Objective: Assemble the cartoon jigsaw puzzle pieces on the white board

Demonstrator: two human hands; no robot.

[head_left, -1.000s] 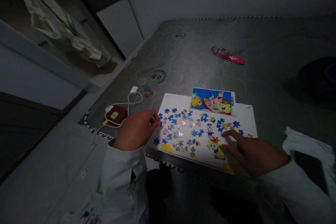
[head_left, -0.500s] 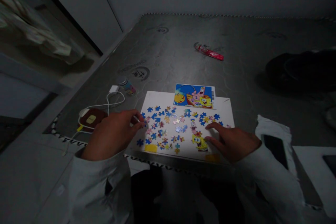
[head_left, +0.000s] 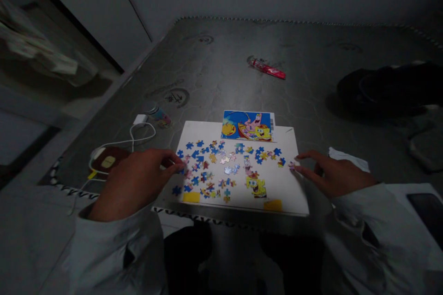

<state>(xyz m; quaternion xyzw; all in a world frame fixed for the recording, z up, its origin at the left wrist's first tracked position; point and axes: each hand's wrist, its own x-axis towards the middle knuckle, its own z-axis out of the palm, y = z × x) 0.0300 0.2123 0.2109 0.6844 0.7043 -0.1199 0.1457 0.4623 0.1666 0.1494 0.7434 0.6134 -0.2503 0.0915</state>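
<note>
Left hand [head_left: 133, 182] curls, fingertips [head_left: 178, 164] bunched — right hand [head_left: 335, 177] points inward, thumb [head_left: 308, 174] and forefinger [head_left: 312, 155] extended.

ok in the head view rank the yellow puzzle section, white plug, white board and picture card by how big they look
1. White board
2. Picture card
3. Yellow puzzle section
4. White plug

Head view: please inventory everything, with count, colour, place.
Surface: one, grey, middle
Board: one, white, near middle
Loose pieces: many, mostly blue, on board
Joined strip: one, yellow-pink, on board
Card: one, blue, board's far edge
Patches: two, yellow, on board
Jar: one, multicoloured, left
Charger: one, white, left
Cable: one, white, left
Case: one, brown, left
Packet: one, red, far middle
Bundle: one, black, far right
Screen: one, black, right
Fabric: one, cream, far left
Sleeves: two, grey, bottom
Left hand: one, board's left
Right hand: one, board's right
</note>
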